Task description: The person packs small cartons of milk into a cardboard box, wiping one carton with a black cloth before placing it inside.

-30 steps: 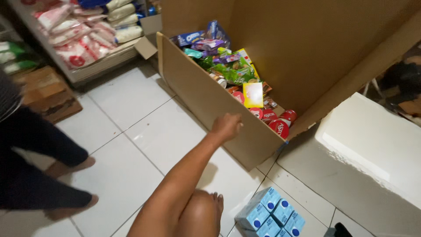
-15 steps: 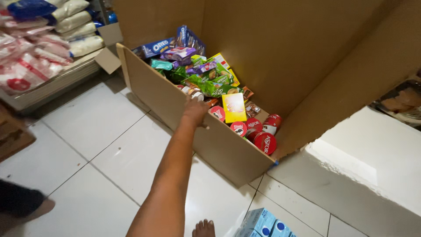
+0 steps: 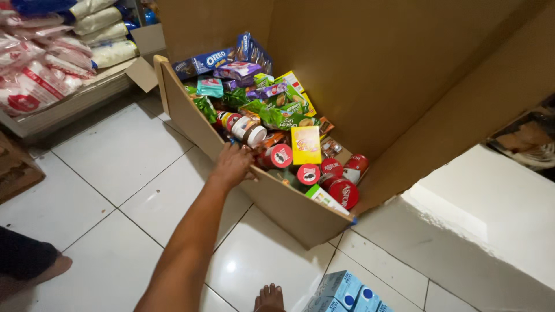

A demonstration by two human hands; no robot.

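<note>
My left hand (image 3: 232, 164) reaches out on a bare arm from the lower left and rests on the front rim of a large open cardboard box (image 3: 191, 115), fingers curled over the edge. Right by the fingers lie round snack cans with red lids (image 3: 281, 156) and a brown-lidded can (image 3: 250, 130). A yellow packet (image 3: 306, 144) lies on the cans. Further back the box holds green snack bags (image 3: 277, 112) and blue biscuit packs (image 3: 208, 60). My right hand is out of view.
A low shelf with white and red sacks (image 3: 34, 81) stands at the upper left. Blue cartons (image 3: 341, 292) and my bare foot (image 3: 269, 297) are at the bottom. A white block (image 3: 491, 219) sits right. Another person's foot (image 3: 34, 271) is at the left edge.
My left hand has moved from the box's outer front wall up along its rim, towards the cans. The view has shifted closer to the box, and the other person has mostly left the frame.
</note>
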